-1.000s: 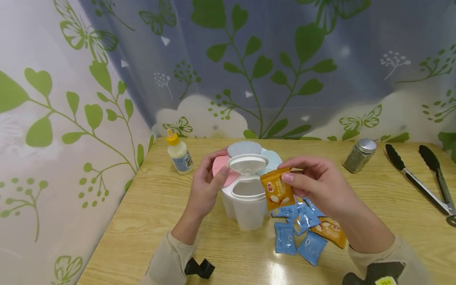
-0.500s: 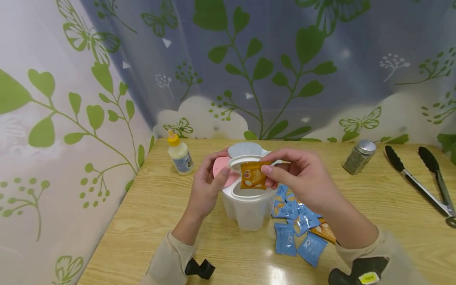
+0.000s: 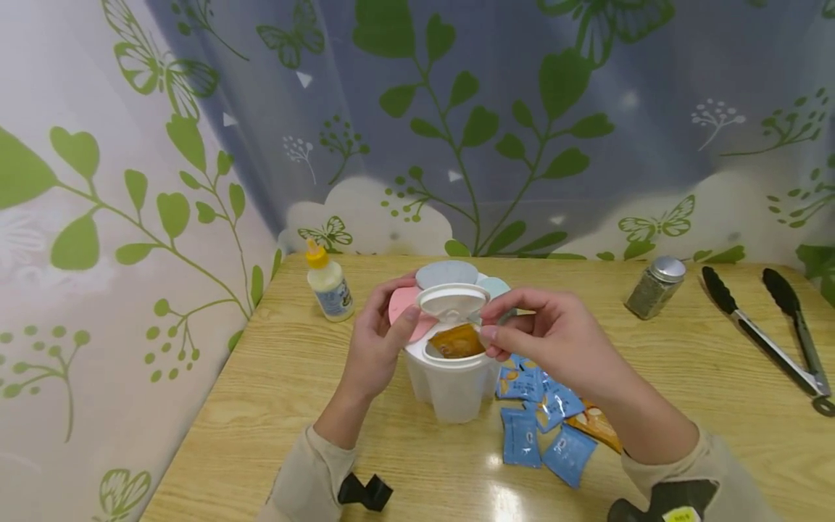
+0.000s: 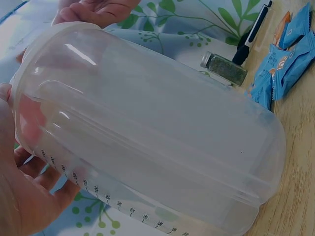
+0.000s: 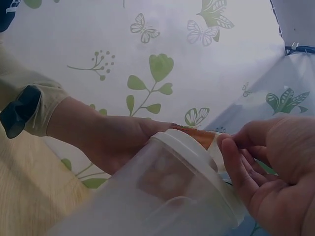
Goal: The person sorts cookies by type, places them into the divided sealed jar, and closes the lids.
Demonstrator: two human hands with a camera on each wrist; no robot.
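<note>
Across a pale wooden table [image 3: 261, 406], streaked with yellowish grain, a bright patch of light is glaring near the front edge; a printed cloth [image 3: 515, 181] is hanging behind and along the left, its blue-grey and whitish folds showing green leaves, sprigs and butterflies. Near the middle a lobed container [image 3: 453, 391] of cloudy, translucent plastic is standing upright; its rounded top is carrying petal-like lids, a pink lid [image 3: 402, 312], a grey lid [image 3: 446, 273] and a pale blue lid [image 3: 493, 285]; a white lid [image 3: 453, 301] is standing raised over an oval mouth; black graduation marks [image 4: 108, 197] are running along one wall. The left hand [image 3: 375, 348] is gripping the container's side, its thumb resting by the pink lid; the right hand [image 3: 554, 333], apart from the left, is pinching the edge of a glossy orange packet [image 3: 459, 341], which is lying tilted in the oval mouth. Just right of the container, crinkled, shiny blue packets [image 3: 557, 406] are lying in a loose heap, with another orange packet [image 3: 596, 426] showing partly behind the right forearm; farther right a silver-capped glass jar [image 3: 654, 290] is holding dark greenish flecks, and metal tongs [image 3: 770, 346] with black tips are lying spread; at the back left a yellow-capped bottle [image 3: 334, 290] is standing upright; beige sleeves [image 3: 313, 471] are covering both forearms.
</note>
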